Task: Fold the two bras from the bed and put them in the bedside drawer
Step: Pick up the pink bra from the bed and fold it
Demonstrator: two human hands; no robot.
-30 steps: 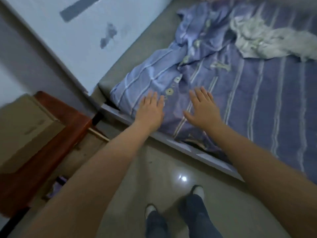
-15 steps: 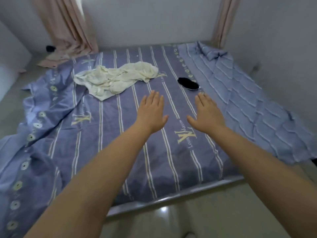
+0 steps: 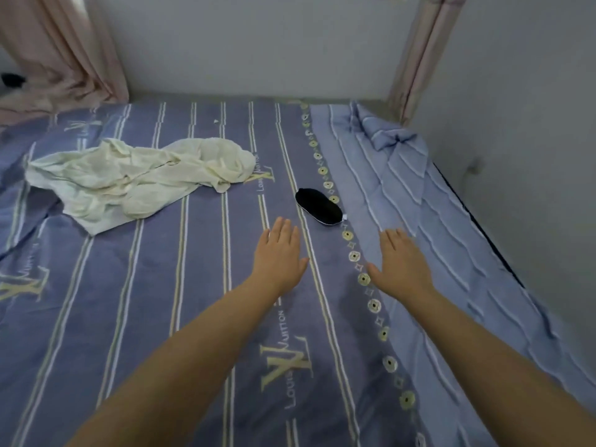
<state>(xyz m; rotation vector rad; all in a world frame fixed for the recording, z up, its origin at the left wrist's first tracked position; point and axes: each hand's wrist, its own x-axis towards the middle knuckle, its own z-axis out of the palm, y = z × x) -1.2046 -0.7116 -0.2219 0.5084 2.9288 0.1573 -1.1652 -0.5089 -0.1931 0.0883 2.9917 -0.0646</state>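
Note:
A small black garment (image 3: 318, 206), folded into an oval, lies on the striped blue bedsheet (image 3: 161, 301) just beyond my hands. A crumpled cream-white pile of cloth (image 3: 135, 179) lies farther left on the bed; I cannot tell which pieces it holds. My left hand (image 3: 279, 253) hovers flat over the sheet with fingers apart and holds nothing. My right hand (image 3: 401, 262) is spread the same way to the right, also with nothing in it. The black garment sits between and ahead of the two hands. No drawer is in view.
A lighter blue ruffled quilt (image 3: 419, 204) covers the bed's right side against the grey wall (image 3: 516, 108). Pink curtains (image 3: 61, 50) hang at the back left and at the back right corner. A dark object (image 3: 12, 79) lies at the far left edge.
My view swung from the bedside and floor up over the bed, then closer toward its right side. Both hands stay spread, now nearer the black garment.

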